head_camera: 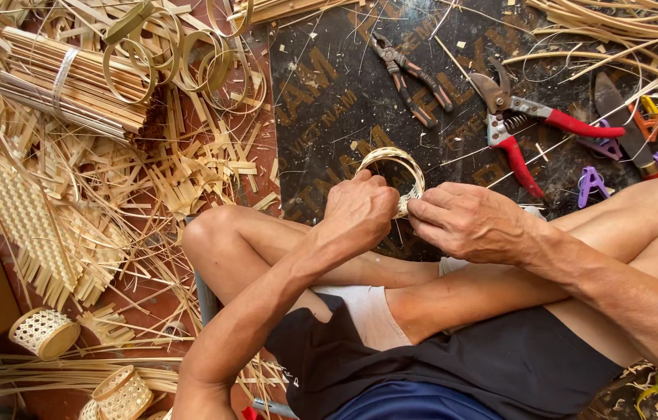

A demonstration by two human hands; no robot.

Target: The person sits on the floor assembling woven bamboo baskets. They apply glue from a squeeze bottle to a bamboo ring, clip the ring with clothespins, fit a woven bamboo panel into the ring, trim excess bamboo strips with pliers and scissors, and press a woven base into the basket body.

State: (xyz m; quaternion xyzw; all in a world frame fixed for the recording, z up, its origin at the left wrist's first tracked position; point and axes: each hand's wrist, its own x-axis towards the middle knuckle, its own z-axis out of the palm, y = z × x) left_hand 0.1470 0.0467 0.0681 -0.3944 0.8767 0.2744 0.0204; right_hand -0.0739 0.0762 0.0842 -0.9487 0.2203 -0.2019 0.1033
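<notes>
Left hand [360,208] closed around a bamboo ring [391,158] at frame centre — fingers curled tight on its left rim. Right hand [469,222] pinches the ring's lower right edge, fingers closed on the strip. Red-handled pruning shears [527,128] at 1 o'clock from the ring, pliers [411,74] at 12 — both on the dark board [329,101]. Small woven baskets [45,333] at 8 o'clock.

Bare arms & legs, dark shorts [500,365], blue top [414,403].
</notes>
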